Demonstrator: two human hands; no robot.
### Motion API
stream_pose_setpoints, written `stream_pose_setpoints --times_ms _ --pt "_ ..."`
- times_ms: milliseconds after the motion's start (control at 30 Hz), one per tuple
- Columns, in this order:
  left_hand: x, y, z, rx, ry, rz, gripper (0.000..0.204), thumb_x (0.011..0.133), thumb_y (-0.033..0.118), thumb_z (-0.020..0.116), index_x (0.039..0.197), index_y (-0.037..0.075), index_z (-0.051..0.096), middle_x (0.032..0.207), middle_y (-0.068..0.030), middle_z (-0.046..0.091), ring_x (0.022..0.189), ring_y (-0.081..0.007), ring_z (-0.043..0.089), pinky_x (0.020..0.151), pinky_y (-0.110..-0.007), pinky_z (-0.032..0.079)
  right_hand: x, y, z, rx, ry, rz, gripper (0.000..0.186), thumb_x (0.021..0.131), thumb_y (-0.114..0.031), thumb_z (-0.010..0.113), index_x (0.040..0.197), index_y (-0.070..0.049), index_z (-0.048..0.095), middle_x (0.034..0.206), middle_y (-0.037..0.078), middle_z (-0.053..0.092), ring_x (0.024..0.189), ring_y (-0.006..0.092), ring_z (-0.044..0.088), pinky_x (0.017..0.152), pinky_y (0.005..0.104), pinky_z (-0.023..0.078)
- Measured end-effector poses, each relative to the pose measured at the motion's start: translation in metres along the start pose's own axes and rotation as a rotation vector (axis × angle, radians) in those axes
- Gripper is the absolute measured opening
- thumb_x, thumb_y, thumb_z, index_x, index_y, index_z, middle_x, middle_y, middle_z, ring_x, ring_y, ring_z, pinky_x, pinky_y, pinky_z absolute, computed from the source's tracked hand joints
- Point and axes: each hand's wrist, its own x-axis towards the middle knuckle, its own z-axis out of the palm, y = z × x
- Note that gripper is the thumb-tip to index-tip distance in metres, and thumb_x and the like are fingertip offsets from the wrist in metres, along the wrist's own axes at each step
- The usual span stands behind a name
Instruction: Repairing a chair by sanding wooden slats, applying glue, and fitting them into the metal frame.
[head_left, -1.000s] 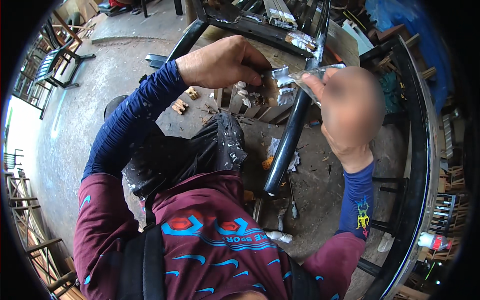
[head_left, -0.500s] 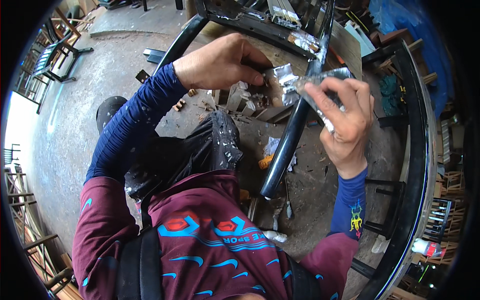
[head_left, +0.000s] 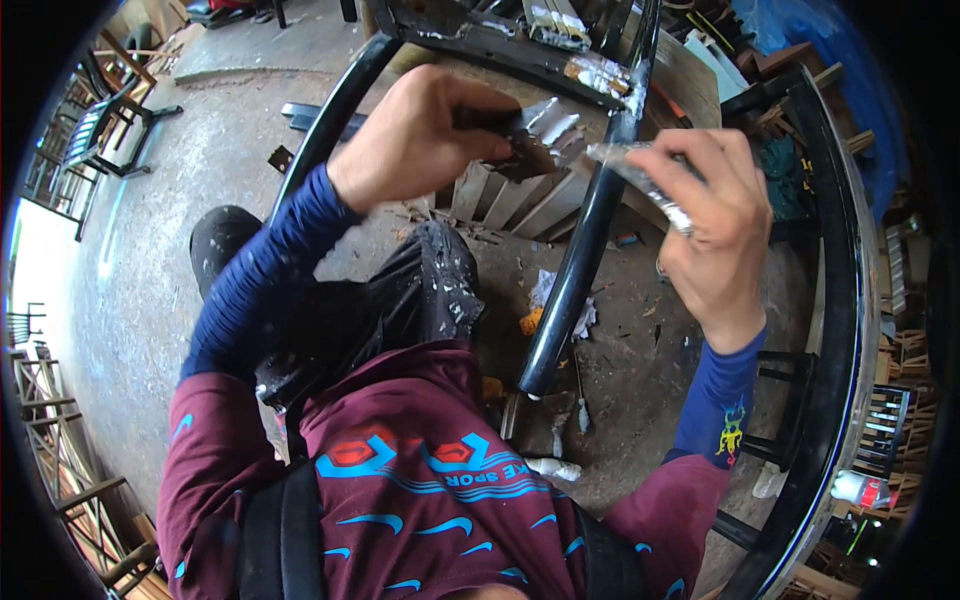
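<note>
My left hand [head_left: 425, 138] pinches a thin, silver-and-brown, putty-smeared sheet [head_left: 550, 124] between thumb and fingers. Over to the right, my right hand [head_left: 718, 235] is closed round a thin silvery piece [head_left: 650, 178], whose tip points at the sheet. What exactly the two pieces are is not clear. Beneath and between them slants a glossy black leg [head_left: 570, 285] of an overturned piece of furniture. White filler [head_left: 632, 95] is daubed where that leg meets a black rail [head_left: 500, 52].
Wooden slats [head_left: 515, 205] lie beneath my hands. A curved black frame [head_left: 835, 300] stands along the right. On the floor are a yellow object [head_left: 531, 320], a white tube-like object [head_left: 553, 468] and scraps. A black chair [head_left: 95, 125] stands far left; a red-labelled bottle [head_left: 862, 490] sits at right.
The silvery sheet has come away to the left with my left hand and now shows its brown side. My right hand has shifted slightly right, its piece turned more edge-on.
</note>
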Motion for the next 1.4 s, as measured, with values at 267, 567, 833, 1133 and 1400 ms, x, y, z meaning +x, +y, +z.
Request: stream_pose_setpoints --times_ms 267,567,833,1133,1400 --pt "-0.017 0.008 0.053 0.022 0.744 0.293 0.034 0.071 -0.004 0.086 0.104 -0.003 0.076 0.1 -0.0142 0.075 0.09 -0.02 0.073 0.08 -0.028 0.056 -0.011 -0.05 0.05 0.519 0.283 0.308 0.027 0.094 -0.001 0.055 0.119 0.009 0.062 0.108 0.021 0.06 0.092 0.037 0.065 0.08 0.0422 0.054" --pt "-0.021 0.003 0.063 0.177 0.808 0.399 0.04 0.07 -0.005 0.087 0.109 -0.001 0.076 0.104 -0.0147 0.076 0.09 -0.0205 0.074 0.077 -0.027 0.056 0.001 -0.072 0.053 0.483 0.343 0.248 0.036 0.084 0.003 0.061 0.12 0.009 0.061 0.108 0.02 0.056 0.093 0.0393 0.063 0.079 0.0441 0.053" --pt "-0.027 -0.006 0.054 -0.074 0.693 0.3 0.035 0.076 -0.006 0.083 0.109 -0.006 0.073 0.101 -0.0159 0.075 0.091 -0.0192 0.073 0.077 -0.029 0.057 -0.013 -0.033 0.055 0.42 0.41 0.237 0.036 0.086 0.003 0.062 0.121 0.002 0.068 0.109 0.012 0.063 0.091 0.0305 0.063 0.078 0.038 0.052" --pt "-0.029 0.008 0.048 -0.533 0.529 -0.065 0.037 0.084 0.001 0.083 0.117 -0.009 0.07 0.099 -0.012 0.076 0.089 -0.0134 0.072 0.081 -0.025 0.059 -0.016 -0.042 0.045 -0.194 0.182 0.146 0.049 0.085 -0.002 0.066 0.132 -0.016 0.069 0.112 0.0 0.06 0.099 0.0219 0.057 0.074 0.038 0.041" --pt "-0.035 0.006 0.041 -0.568 0.477 -0.122 0.037 0.084 0.001 0.083 0.118 -0.007 0.07 0.099 -0.0101 0.076 0.086 -0.0122 0.071 0.078 -0.025 0.059 -0.029 -0.044 0.053 -0.202 0.185 0.126 0.038 0.087 -0.013 0.068 0.125 -0.013 0.068 0.112 0.0 0.059 0.097 0.0201 0.055 0.074 0.0381 0.037"
